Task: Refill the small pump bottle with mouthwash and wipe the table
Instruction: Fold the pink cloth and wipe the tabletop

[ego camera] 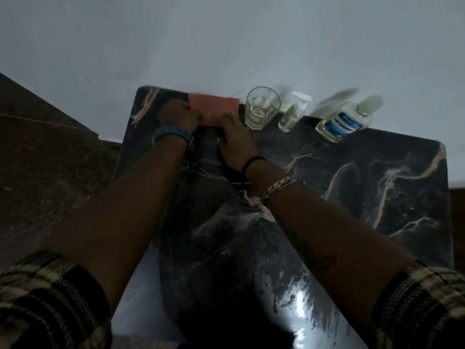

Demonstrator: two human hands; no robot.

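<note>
A pink cloth (216, 107) lies flat at the far edge of the dark marble table (352, 197), against the wall. My left hand (180, 115) grips its left edge with closed fingers. My right hand (234, 139) rests on its near right corner, fingers pressed onto the cloth. The small pump bottle (292, 117) with clear liquid stands to the right of a glass. Further right stands the mouthwash bottle (344, 122) with a blue label and white cap.
A clear drinking glass (261, 109) with a little liquid stands between the cloth and the pump bottle, close to my right hand. A white wall (226, 46) rises behind the table. Brown floor (50, 159) lies to the left.
</note>
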